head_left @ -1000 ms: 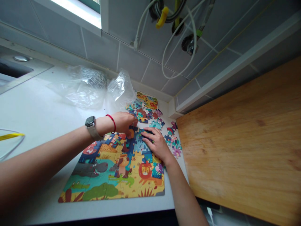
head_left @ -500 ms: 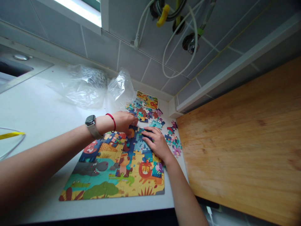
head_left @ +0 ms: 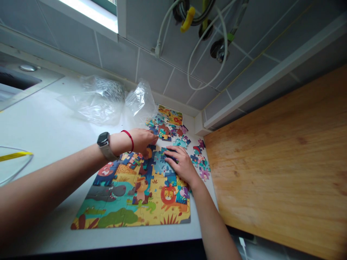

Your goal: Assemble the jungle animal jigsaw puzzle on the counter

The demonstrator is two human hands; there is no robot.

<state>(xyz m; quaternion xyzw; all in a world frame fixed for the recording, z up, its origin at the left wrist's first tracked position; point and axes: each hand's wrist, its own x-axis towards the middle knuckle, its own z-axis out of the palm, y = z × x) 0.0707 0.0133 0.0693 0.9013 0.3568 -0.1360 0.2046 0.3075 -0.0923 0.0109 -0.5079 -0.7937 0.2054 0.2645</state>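
A partly joined jigsaw puzzle with cartoon animals lies on the white counter, among them a lion, a hippo and a crocodile. My left hand, reaching across from the left, is over the puzzle's upper edge. Its fingers are stretched out and its thumb points down at the dark blue part; I see nothing held. My right hand rests on the upper right part of the puzzle with fingers apart, touching blue pieces. Beyond both hands lie loose puzzle pieces, heaped beside a small picture card.
Crumpled clear plastic bags lie at the back, against the tiled wall. More loose pieces line the counter's right edge, beside a wooden board. A sink is at far left. A white cable hangs above.
My left hand has shifted very slightly left, its thumb a little lower and clearer against the puzzle. The right hand stays in place; the view has moved slightly.
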